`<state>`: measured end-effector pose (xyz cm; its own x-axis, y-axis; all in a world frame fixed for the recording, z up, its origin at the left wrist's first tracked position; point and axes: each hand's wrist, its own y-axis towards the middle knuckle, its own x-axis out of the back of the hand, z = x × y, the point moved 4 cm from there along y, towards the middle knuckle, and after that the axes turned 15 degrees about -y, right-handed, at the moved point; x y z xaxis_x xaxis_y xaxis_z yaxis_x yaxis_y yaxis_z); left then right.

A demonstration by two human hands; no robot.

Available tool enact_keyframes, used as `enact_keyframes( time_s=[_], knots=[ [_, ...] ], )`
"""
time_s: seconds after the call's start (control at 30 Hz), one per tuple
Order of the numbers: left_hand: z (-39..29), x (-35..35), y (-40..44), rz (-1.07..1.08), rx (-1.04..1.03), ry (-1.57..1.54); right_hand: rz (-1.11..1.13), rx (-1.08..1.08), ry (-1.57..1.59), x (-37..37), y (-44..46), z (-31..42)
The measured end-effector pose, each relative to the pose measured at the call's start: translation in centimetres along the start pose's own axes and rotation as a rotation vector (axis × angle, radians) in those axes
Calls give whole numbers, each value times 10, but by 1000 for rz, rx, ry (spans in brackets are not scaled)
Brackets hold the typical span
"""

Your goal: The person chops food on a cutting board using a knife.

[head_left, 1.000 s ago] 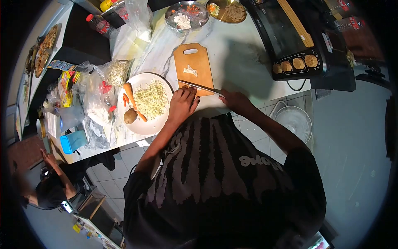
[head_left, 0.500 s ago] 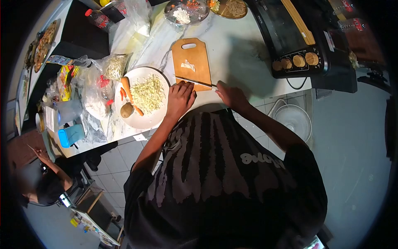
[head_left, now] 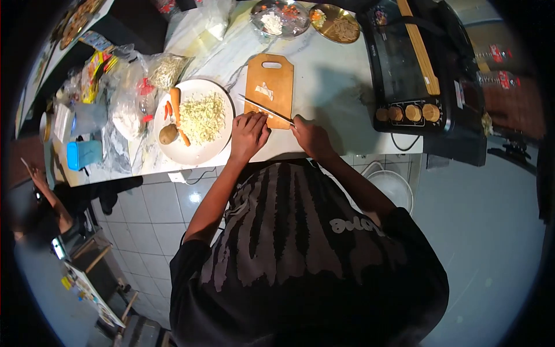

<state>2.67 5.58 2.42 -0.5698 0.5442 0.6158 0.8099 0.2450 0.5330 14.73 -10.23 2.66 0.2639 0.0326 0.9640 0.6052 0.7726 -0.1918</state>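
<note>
Blue-lidded container [head_left: 84, 155], one: stood at the left of the counter, near its front edge.

Clear bag of pale strands [head_left: 167, 72], one: lay beyond the plate's far left rim.

White plate [head_left: 224, 146], one: left of the hands; bore a potato [head_left: 168, 134], red chillies [head_left: 167, 109], carrot [head_left: 175, 103] and a heap of finely chopped pale vegetable [head_left: 202, 118].

Left hand [head_left: 250, 134]: over the near left corner of the board, fingers drawn together and curled, tips downward just on the near side of the blade. A small piece, mostly hidden, showed by the fingertips; whether it was pinched or only pressed could not be told.

Knife [head_left: 265, 109], one: lay aslant the board, its long axis running from the tip at far left to the handle at near right. Blade nearer the left hand; handle in the right.

Cutting board [head_left: 284, 81], wooden, one: ahead of the body, long axis pointing away from it, handle slot at the far end. Pale strips [head_left: 264, 91] lay on it beyond the blade.

Right hand [head_left: 312, 137]: at the near right corner, fingers closed round the knife handle.

Black oven [head_left: 404, 69], one: far right, well apart from both hands.
</note>
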Motion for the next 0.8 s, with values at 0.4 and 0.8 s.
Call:
enact_keyframes(
  time_s=[0.4, 0.8],
  knots=[
    [-2, -1, 1, 33, 12, -7, -111, 151, -95, 15, 29, -4],
    [-10, -1, 3, 22, 67, 7, -228, 36, 301, 24, -3, -16]
  ],
)
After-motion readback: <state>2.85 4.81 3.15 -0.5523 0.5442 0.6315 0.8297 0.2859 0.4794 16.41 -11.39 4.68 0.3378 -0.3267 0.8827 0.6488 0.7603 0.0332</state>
